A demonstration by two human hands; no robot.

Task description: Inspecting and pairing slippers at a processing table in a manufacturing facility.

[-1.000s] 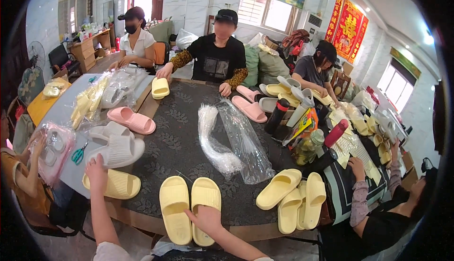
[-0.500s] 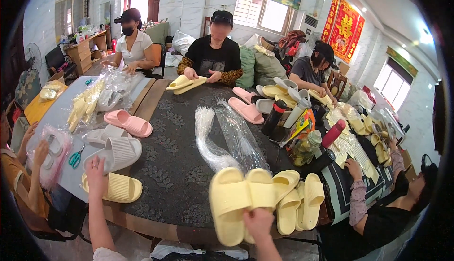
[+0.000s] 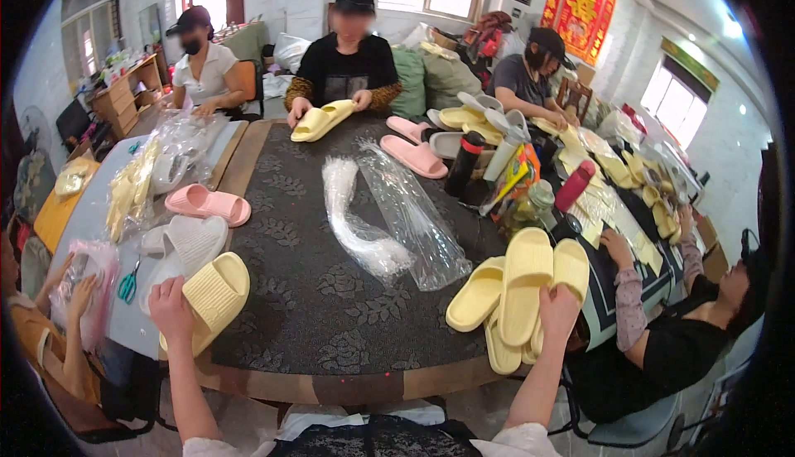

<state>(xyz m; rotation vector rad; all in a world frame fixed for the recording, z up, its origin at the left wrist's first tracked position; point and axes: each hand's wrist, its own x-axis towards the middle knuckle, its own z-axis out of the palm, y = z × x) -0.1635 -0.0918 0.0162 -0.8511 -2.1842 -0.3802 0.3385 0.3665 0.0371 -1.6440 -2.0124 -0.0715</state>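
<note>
My right hand (image 3: pixel 557 312) grips a pair of pale yellow slippers (image 3: pixel 540 279) and holds them over a heap of other yellow slippers (image 3: pixel 480 300) at the table's right front edge. My left hand (image 3: pixel 170 308) rests on a single yellow slipper (image 3: pixel 214 295) at the left front of the dark patterned table (image 3: pixel 323 324). Two bundles of clear plastic bags (image 3: pixel 389 217) lie in the middle of the table, between my hands and farther away.
Pink slippers (image 3: pixel 207 203) and white slippers (image 3: pixel 186 246) lie at left, more pink ones (image 3: pixel 414 155) at the far side. Bottles (image 3: pixel 464 163) stand at right. Several people sit around the table; one opposite holds yellow slippers (image 3: pixel 321 119). Scissors (image 3: pixel 127 283) lie at left.
My right hand picked up the yellow pair from the front middle of the table and carried it right onto the slipper heap. My left hand stays on the left slipper.
</note>
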